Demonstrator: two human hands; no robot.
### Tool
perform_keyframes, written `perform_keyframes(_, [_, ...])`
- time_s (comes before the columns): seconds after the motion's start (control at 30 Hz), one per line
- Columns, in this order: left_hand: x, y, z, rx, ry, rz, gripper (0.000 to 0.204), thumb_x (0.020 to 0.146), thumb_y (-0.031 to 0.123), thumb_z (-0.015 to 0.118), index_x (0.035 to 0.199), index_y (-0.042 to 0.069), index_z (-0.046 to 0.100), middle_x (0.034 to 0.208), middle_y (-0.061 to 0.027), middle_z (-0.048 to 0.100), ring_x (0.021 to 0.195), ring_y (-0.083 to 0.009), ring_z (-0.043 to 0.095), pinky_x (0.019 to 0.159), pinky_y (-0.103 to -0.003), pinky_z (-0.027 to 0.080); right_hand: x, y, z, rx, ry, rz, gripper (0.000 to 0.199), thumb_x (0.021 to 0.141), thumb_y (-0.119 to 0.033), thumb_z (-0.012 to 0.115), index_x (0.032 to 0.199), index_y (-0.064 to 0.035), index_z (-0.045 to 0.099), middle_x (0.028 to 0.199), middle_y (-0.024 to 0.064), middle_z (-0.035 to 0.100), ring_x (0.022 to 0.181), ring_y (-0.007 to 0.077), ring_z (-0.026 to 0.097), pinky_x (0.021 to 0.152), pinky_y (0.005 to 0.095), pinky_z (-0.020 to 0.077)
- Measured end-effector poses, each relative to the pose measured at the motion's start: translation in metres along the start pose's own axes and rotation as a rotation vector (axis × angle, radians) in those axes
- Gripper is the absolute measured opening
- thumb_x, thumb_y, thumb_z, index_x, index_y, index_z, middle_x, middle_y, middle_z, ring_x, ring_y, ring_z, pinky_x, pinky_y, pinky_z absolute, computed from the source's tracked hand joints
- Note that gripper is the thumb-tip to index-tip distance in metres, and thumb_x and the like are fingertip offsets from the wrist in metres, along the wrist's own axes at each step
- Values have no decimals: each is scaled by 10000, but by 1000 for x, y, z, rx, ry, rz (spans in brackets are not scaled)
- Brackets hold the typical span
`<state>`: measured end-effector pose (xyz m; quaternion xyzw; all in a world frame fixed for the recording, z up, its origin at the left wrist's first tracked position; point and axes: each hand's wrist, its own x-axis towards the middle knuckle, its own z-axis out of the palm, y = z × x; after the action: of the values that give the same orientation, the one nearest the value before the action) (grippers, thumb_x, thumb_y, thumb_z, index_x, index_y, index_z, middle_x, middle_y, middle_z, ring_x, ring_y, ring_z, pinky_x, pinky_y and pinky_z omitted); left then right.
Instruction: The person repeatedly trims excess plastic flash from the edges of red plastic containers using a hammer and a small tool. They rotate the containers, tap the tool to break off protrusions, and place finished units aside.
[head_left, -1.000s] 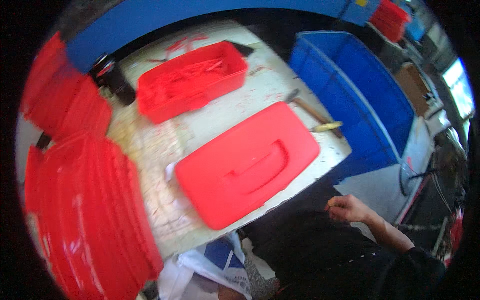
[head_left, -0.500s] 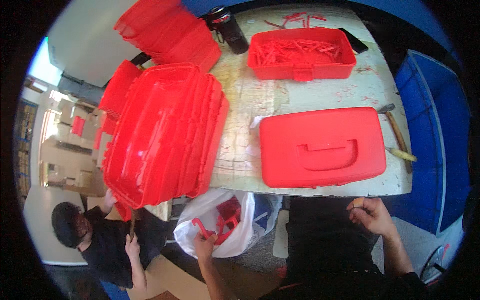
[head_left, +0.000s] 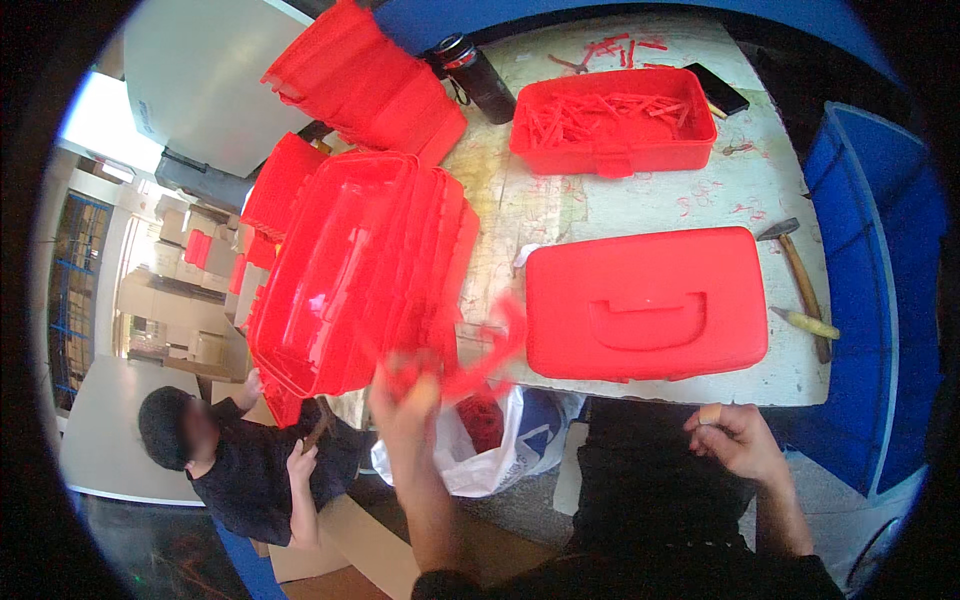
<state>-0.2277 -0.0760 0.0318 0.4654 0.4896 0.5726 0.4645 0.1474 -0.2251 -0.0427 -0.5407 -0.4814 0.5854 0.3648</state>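
Note:
My left hand (head_left: 408, 400) is closed on a red plastic handle (head_left: 500, 350), raised over the table's front edge between the stacked box bases and the lidded box; both hand and handle are smeared by motion. Below it, a white sack (head_left: 500, 460) holds more red pieces. A red toolbox with its lid on (head_left: 645, 305) lies on the table, a handle-shaped recess in its top. My right hand (head_left: 738, 440), with a tan wrap round one finger, hovers off the table's front edge near that box. Its fingers are curled in, and nothing shows in them.
Stacked red box bases (head_left: 340, 270) and another red stack (head_left: 370, 85) fill the left side. Farther back are a black tumbler (head_left: 478, 80), a red bin of strips (head_left: 610, 160) and a phone (head_left: 715, 88). A hammer (head_left: 800, 280) lies right, beside a blue crate (head_left: 850, 280). A co-worker (head_left: 250, 450) works at left.
My left hand has lifted the red handle out of the white sack, up toward the table edge. My right hand stays curled in nearly the same place. The whole view has shifted slightly.

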Motion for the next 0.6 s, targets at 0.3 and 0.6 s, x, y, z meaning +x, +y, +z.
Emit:
perform_keyframes(0.3, [238, -112, 110, 1071, -224, 155, 317, 829, 291, 693, 982, 14, 688, 884, -182, 714, 830, -334, 693, 720, -444, 533, 10, -28, -20, -370, 96, -303, 134, 897, 14, 615, 1014, -10, 675, 824, 136, 694, 752, 280, 710, 691, 348, 568])
perform_keyframes(0.6, [67, 10, 197, 1131, -558, 528, 356, 829, 251, 719, 1018, -32, 617, 755, -273, 656, 764, -433, 688, 591, -529, 514, 101, -93, 17, -231, 399, -704, 546, 919, -120, 678, 1387, 45, 450, 1224, 208, 598, 1183, 287, 593, 1004, 375, 469])
